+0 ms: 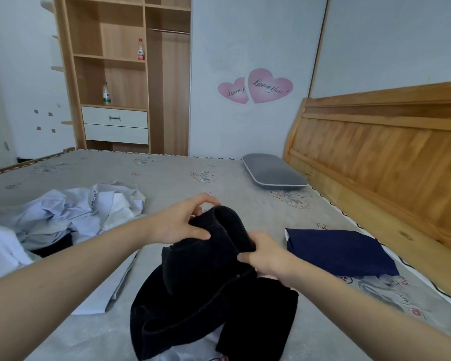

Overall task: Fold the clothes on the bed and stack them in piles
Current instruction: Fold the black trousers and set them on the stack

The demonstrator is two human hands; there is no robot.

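Black and soft, the ribbed knit garment (208,287) sits bunched on the grey bed (167,178), its long way running from near the person toward the far wall. Its bottom is cut off. The left hand (182,222) and right hand (266,256) both pinch its raised top edge.

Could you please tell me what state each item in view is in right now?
Black garment: unfolded, held by both hands.
Left hand: gripping it.
Right hand: gripping it.
Navy garment: folded flat.
Light clothes: crumpled, unfolded.
Drawers: closed.
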